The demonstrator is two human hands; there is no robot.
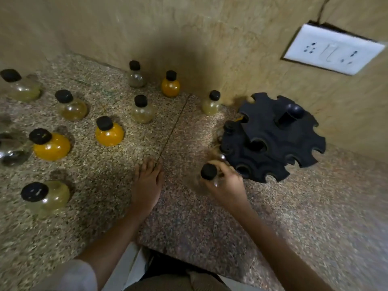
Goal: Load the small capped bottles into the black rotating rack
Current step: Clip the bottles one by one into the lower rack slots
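Note:
The black rotating rack (273,135) stands at the right by the wall, its notched tiers showing open slots. One bottle with a black cap (228,128) sits in a slot on its left side. My right hand (226,185) grips a small clear bottle with a black cap (209,172) just in front of the rack's lower left edge. My left hand (147,183) rests flat on the counter, fingers straight. Several capped bottles stand on the counter to the left, among them an orange one (109,134) and a pale one (211,103) next to the rack.
The speckled stone counter (189,217) meets a beige wall behind. A white switch and socket plate (333,49) is on the wall at upper right. The counter's front edge runs near my body at the bottom.

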